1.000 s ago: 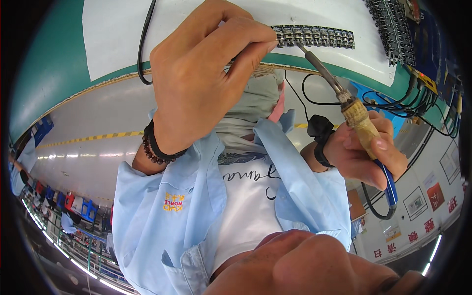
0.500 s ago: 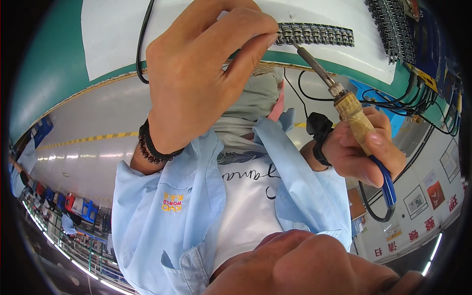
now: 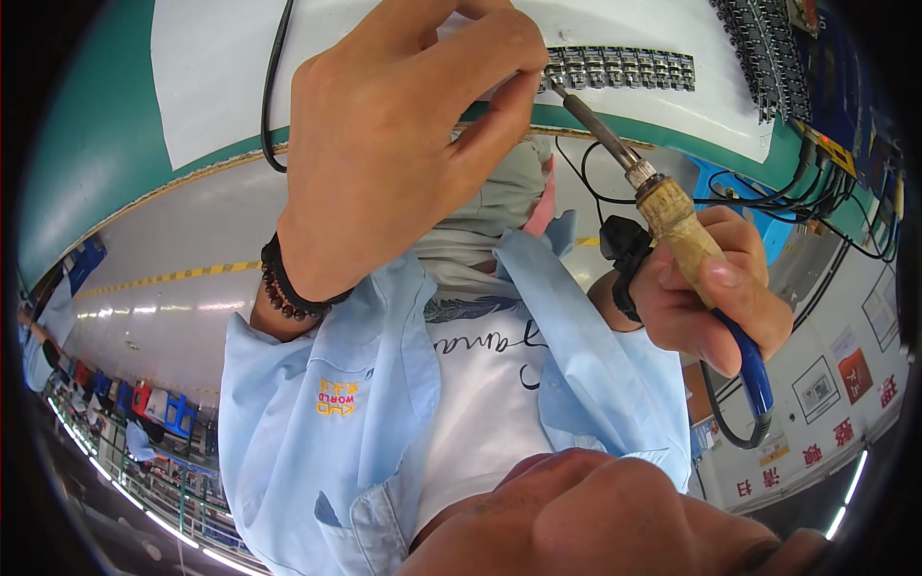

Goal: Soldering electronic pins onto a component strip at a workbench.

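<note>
The left hand point(image 3: 384, 154) fills the upper middle of the frame, its fingers point(image 3: 499, 48) bent and pinched at the left end of a strip of small dark parts point(image 3: 619, 67); what exactly they pinch is hidden behind them. The strip lies on a white sheet point(image 3: 221, 86) on the green table point(image 3: 86, 154) along the top. The right hand point(image 3: 701, 298), at centre right, is clenched around a soldering iron point(image 3: 672, 216) with a cork-coloured grip and a blue handle end. The iron slants up and left, its metal tip meeting the strip just beside the left fingertips. A bead bracelet point(image 3: 288, 288) circles the left wrist. A black cable point(image 3: 274, 86) crosses the sheet at upper left. More dark strips point(image 3: 768, 48) lie at upper right.
</note>
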Demonstrator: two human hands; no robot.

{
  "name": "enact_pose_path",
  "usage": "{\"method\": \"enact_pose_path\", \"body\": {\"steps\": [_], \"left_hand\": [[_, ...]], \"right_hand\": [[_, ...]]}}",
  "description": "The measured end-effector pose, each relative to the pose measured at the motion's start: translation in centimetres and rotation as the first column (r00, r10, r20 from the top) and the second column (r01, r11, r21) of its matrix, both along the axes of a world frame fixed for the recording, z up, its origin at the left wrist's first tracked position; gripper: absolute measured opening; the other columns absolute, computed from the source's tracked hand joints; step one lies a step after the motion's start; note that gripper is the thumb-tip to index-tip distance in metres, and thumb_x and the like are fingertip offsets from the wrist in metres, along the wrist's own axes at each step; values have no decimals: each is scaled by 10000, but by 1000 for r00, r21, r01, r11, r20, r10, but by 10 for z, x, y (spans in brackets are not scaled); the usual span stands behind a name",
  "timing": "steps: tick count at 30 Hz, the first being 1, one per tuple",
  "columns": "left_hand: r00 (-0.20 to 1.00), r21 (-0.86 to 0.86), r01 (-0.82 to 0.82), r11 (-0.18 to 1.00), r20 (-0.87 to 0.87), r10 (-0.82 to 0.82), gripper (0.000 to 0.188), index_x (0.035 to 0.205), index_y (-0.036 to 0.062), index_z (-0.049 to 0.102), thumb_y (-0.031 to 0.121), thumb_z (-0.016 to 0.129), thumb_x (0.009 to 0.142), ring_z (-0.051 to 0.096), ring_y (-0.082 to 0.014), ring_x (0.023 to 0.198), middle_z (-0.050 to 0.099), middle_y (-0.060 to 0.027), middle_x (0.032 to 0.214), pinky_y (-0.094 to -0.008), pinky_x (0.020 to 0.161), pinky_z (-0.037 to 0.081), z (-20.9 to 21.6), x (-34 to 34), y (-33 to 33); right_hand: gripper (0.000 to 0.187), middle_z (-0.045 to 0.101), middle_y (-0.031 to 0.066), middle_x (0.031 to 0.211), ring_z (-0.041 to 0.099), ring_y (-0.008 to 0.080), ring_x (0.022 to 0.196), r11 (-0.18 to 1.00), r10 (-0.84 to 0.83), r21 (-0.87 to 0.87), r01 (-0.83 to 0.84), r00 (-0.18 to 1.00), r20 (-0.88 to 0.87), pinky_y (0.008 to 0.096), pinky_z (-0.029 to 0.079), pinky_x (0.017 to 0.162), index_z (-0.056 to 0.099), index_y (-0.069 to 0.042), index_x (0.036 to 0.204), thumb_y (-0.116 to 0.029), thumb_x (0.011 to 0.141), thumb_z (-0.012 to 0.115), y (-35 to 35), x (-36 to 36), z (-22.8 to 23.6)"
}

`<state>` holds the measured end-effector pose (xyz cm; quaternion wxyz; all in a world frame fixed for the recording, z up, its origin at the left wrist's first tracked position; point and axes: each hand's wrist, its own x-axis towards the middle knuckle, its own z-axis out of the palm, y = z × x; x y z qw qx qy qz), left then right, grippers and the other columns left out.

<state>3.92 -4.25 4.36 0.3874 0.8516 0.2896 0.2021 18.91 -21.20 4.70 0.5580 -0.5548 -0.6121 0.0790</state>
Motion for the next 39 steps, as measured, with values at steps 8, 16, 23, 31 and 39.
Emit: {"method": "enact_pose_path", "body": {"steps": [8,16,23,31,39], "left_hand": [[998,-38,41,998,-45,-43,159,913,49,739,-16,787,776,481,-95,571,663,-52,875,-247,489,347,2,4,4],[992,-80,81,993,-89,-88,155,915,43,733,-16,780,780,506,-110,585,659,-61,876,-254,499,368,5,3,7],[986,-111,98,989,-125,-111,152,916,38,728,-17,775,783,528,-123,598,655,-69,877,-260,507,387,7,3,12],[976,-153,125,980,-160,-149,148,918,32,722,-18,768,786,553,-138,612,650,-79,877,-267,516,408,6,4,19],[967,-187,133,973,-193,-169,145,920,26,716,-18,762,790,577,-153,627,646,-88,878,-274,526,429,7,5,26]], "right_hand": [[566,556,62,593,495,140,512,999,27,-22,-26,999,45,288,411,464,624,21,1092,-512,1015,454,4,3,3],[557,534,37,584,470,129,493,998,48,-38,-45,995,90,280,427,435,612,27,1072,-506,1015,457,8,5,4],[553,504,23,557,452,122,478,1000,20,-11,-19,994,107,278,431,422,601,37,1073,-497,1016,466,9,2,3],[571,510,32,561,459,130,473,999,39,-40,-33,985,167,281,417,415,600,36,1060,-515,1016,456,7,5,3],[512,573,20,593,438,148,461,996,-88,-5,90,988,130,284,375,422,617,-28,1037,-518,996,474,10,-5,2]]}}
